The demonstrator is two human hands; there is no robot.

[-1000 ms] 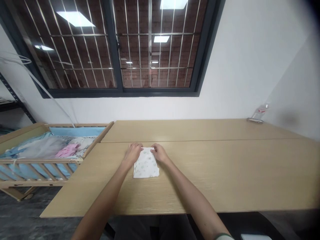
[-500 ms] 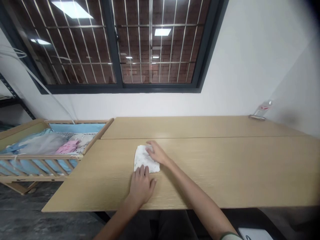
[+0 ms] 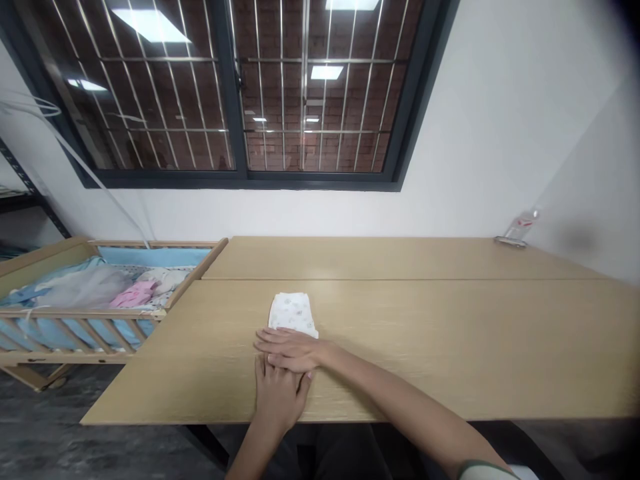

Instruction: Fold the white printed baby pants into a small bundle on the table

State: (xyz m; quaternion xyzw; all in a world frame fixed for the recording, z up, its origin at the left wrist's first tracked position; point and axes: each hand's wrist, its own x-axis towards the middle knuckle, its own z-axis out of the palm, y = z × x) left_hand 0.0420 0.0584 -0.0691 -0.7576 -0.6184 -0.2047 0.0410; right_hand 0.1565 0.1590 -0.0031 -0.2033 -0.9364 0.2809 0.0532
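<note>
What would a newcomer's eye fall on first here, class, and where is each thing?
Probably the big barred window, filling the upper left and centre. Below, a small white printed cloth lies on the table, the right hand across its near edge, the left hand nearer the viewer. A wooden crib stands at left.

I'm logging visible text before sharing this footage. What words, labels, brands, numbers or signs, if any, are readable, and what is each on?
None can be read.
Clear bottle at the far right of the table: reddish markings, too small and blurred to make out.
White cloth: small printed motifs, no legible words.
</note>
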